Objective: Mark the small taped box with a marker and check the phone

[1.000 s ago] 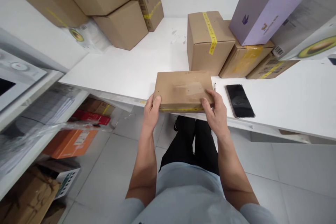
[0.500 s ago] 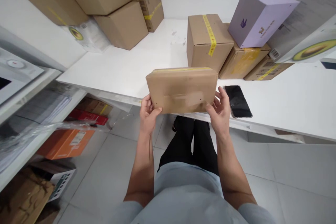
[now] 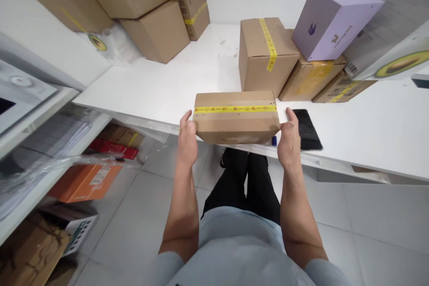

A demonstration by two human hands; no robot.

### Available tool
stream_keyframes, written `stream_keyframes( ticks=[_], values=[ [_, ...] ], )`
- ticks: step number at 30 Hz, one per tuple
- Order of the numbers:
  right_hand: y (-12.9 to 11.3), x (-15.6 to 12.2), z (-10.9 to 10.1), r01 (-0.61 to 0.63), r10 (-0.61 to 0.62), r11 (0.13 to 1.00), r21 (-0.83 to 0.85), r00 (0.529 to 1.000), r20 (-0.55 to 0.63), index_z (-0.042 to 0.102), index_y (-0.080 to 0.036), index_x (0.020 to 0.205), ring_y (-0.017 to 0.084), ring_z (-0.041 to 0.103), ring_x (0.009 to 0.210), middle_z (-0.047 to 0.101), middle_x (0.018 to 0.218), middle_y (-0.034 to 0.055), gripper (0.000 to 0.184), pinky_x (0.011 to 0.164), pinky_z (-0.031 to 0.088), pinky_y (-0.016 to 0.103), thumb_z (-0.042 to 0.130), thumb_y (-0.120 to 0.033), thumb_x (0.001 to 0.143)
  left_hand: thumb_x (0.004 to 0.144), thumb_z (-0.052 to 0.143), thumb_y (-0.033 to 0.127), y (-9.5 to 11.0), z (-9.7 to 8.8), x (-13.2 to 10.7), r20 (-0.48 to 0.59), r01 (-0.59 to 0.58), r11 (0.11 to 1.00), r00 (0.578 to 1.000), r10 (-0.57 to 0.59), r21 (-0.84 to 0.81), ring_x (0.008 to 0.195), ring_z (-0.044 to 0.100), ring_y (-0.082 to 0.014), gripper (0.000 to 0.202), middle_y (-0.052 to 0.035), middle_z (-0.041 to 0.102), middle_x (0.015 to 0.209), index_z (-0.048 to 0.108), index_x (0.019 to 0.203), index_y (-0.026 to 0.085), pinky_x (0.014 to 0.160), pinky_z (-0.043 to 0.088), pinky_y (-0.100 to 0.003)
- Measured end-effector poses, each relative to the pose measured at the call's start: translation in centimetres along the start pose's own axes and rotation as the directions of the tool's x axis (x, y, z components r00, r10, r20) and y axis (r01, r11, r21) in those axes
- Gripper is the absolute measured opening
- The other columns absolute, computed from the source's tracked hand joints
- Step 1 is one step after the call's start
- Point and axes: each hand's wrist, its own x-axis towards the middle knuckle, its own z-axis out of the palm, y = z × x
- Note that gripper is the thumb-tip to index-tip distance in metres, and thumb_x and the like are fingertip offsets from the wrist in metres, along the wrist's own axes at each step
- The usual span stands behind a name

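A brown cardboard box [image 3: 236,124] is at the front edge of the white table, its side with a strip of yellow printed tape turned up toward me. My left hand [image 3: 187,138] presses against the left end of it, thumb near the top corner. At the opposite end, my right hand [image 3: 289,140] grips the right side. Just right of that hand lies a black phone [image 3: 307,129], partly covered by it. A small blue object [image 3: 274,140] peeks out between the box and my right hand; its kind is unclear.
Behind the held box stand a taped carton [image 3: 264,62], a lilac box [image 3: 331,27] on another carton, and a large white box [image 3: 402,65] with an avocado picture. More cartons [image 3: 159,31] are stacked back left. A shelf [image 3: 40,116] borders the left.
The box has been tipped so its taped side shows instead of its broad plain face. Both hands have shifted from its lower corners to its ends. The blue object has come into view.
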Motion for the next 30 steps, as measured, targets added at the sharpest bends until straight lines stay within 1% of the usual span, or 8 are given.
stream_keyframes(
  ticks=[3, 7, 11, 15, 20, 25, 27, 30],
  values=[
    [-0.9, 0.1, -0.1, -0.016, 0.021, 0.997, -0.076, 0.998, 0.065, 0.04, -0.022, 0.153, 0.031, 0.063, 0.107, 0.067, 0.112, 0.0131, 0.083, 0.094, 0.05, 0.052, 0.04, -0.076, 0.09, 0.091, 0.052, 0.068, 2.5, -0.1, -0.1, 0.01, 0.087, 0.985, 0.996, -0.09, 0.152, 0.127, 0.057, -0.0314, 0.057, -0.008, 0.061, 0.139, 0.057, 0.135, 0.032, 0.106, 0.046, -0.047],
    [-0.9, -0.1, 0.2, 0.048, -0.042, 0.997, -0.065, 0.995, 0.093, 0.036, -0.026, 0.155, 0.03, 0.064, 0.106, 0.066, 0.123, 0.0134, 0.078, 0.096, 0.05, 0.055, 0.05, -0.067, 0.09, 0.091, 0.062, 0.055, 4.1, -0.2, 0.0, 0.084, 0.055, 0.974, 0.994, -0.075, 0.219, 0.112, 0.062, -0.029, 0.042, -0.005, 0.07, 0.122, 0.063, 0.124, 0.029, 0.102, 0.047, -0.045],
    [-0.7, 0.0, 0.5, 0.113, -0.109, 0.992, -0.046, 0.99, 0.088, 0.037, -0.03, 0.155, 0.032, 0.057, 0.125, 0.057, 0.144, 0.0133, 0.072, 0.107, 0.044, 0.06, 0.049, -0.063, 0.092, 0.089, 0.064, 0.047, 3.9, -0.6, 0.4, 0.118, 0.048, 0.98, 0.99, -0.072, 0.195, 0.102, 0.062, -0.0261, 0.032, -0.0026, 0.071, 0.11, 0.063, 0.115, 0.028, 0.093, 0.048, -0.041],
    [-0.7, 0.3, 0.4, 0.095, -0.09, 0.994, -0.049, 0.991, 0.104, 0.038, -0.027, 0.155, 0.034, 0.054, 0.131, 0.057, 0.145, 0.0155, 0.075, 0.11, 0.042, 0.059, 0.05, -0.065, 0.091, 0.089, 0.063, 0.045, 4.0, -0.7, 0.8, 0.136, 0.047, 0.973, 0.987, -0.08, 0.225, 0.1, 0.061, -0.0256, 0.029, -0.0023, 0.07, 0.108, 0.062, 0.112, 0.027, 0.091, 0.048, -0.04],
    [-0.8, 0.0, -0.2, 0.022, -0.017, 0.999, -0.04, 0.992, 0.127, 0.046, -0.02, 0.151, 0.033, 0.061, 0.119, 0.062, 0.138, 0.0183, 0.08, 0.105, 0.046, 0.057, 0.056, -0.066, 0.086, 0.09, 0.061, 0.048, 4.0, -1.1, 0.1, 0.152, 0.046, 0.973, 0.985, -0.083, 0.228, 0.107, 0.062, -0.0272, 0.036, -0.0038, 0.07, 0.116, 0.06, 0.12, 0.028, 0.097, 0.046, -0.043],
    [-1.4, -0.7, -0.9, 0.14, -0.136, 0.99, -0.009, 0.975, 0.175, 0.051, -0.024, 0.145, 0.027, 0.062, 0.106, 0.066, 0.128, 0.0129, 0.062, 0.097, 0.051, 0.051, 0.052, -0.057, 0.092, 0.087, 0.066, 0.048, 3.1, -1.3, -0.9, 0.204, 0.027, 0.999, 0.978, -0.033, 0.034, 0.109, 0.064, -0.0254, 0.051, -0.0064, 0.068, 0.121, 0.049, 0.13, 0.026, 0.094, 0.05, -0.041],
    [-1.4, -0.8, -0.7, 0.156, -0.156, 0.988, 0.01, 0.977, 0.147, 0.053, -0.025, 0.141, 0.026, 0.062, 0.105, 0.066, 0.125, 0.012, 0.057, 0.095, 0.051, 0.049, 0.052, -0.057, 0.093, 0.085, 0.068, 0.048, 3.0, -1.1, -0.9, 0.189, 0.04, 0.999, 0.981, -0.04, 0.006, 0.107, 0.065, -0.0249, 0.052, -0.0061, 0.069, 0.118, 0.048, 0.128, 0.026, 0.093, 0.05, -0.04],
    [-1.5, -0.7, -0.1, 0.079, -0.08, 0.997, 0.027, 0.994, 0.069, 0.059, -0.023, 0.126, 0.025, 0.064, 0.101, 0.068, 0.117, 0.012, 0.052, 0.091, 0.052, 0.046, 0.048, -0.063, 0.094, 0.088, 0.064, 0.056, 3.4, -0.7, -0.7, 0.126, 0.055, 0.995, 0.99, -0.066, 0.089, 0.104, 0.063, -0.0255, 0.041, -0.0048, 0.069, 0.109, 0.054, 0.114, 0.026, 0.094, 0.048, -0.042]
  ],
)
